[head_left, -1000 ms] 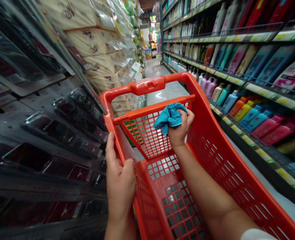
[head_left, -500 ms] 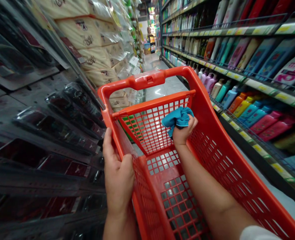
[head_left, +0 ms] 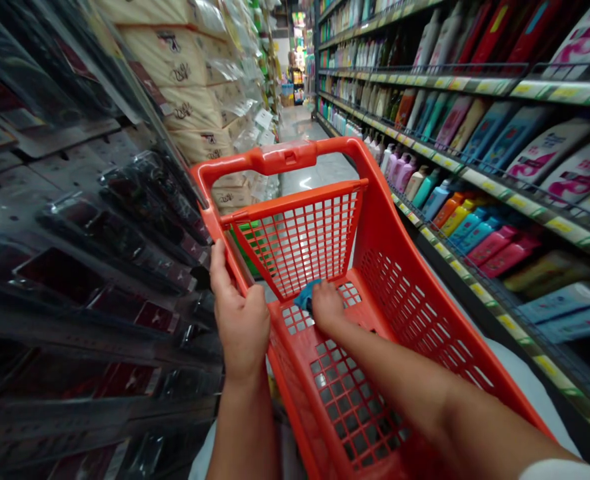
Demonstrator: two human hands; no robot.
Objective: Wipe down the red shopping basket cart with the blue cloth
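Observation:
A red plastic shopping trolley basket with a mesh floor and walls runs forward from my body, its handle bar at the far end. My left hand grips the top of the basket's left wall. Low inside, my right hand rests near the basket floor with its fingers closed over a crumpled blue cloth. Most of the cloth is hidden under that hand.
Shelves of shampoo and lotion bottles line the right side. Packaged goods on pegboard hooks fill the left side, with stacked wrapped bales beyond them. A tiled aisle floor stretches ahead between the shelves.
My right hand has dropped from the basket's inner mesh wall to its floor, carrying the blue cloth down. The basket has moved forward along the aisle, and my left hand stays on the wall.

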